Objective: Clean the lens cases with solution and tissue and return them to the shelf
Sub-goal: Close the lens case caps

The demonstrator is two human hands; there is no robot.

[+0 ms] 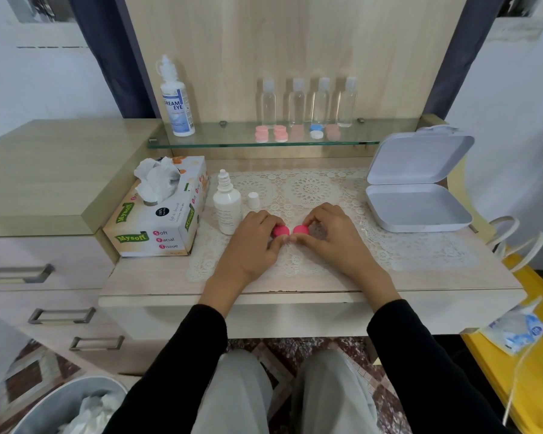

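Both hands curl in at mid-desk (pixel 326 285) on the lace mat (pixel 311 189): left hand (pixel 253 242) pinches one pink cap of the lens case (pixel 279 230), right hand (pixel 329 241) pinches the other; solution bottle (pixel 227 205) stands just beside the left.

Home: drawers (pixel 44 255), lace doily (pixel 311 189), glass shelf (pixel 232 145)

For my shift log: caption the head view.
Left hand and right hand each grip a pink cap of the lens case.
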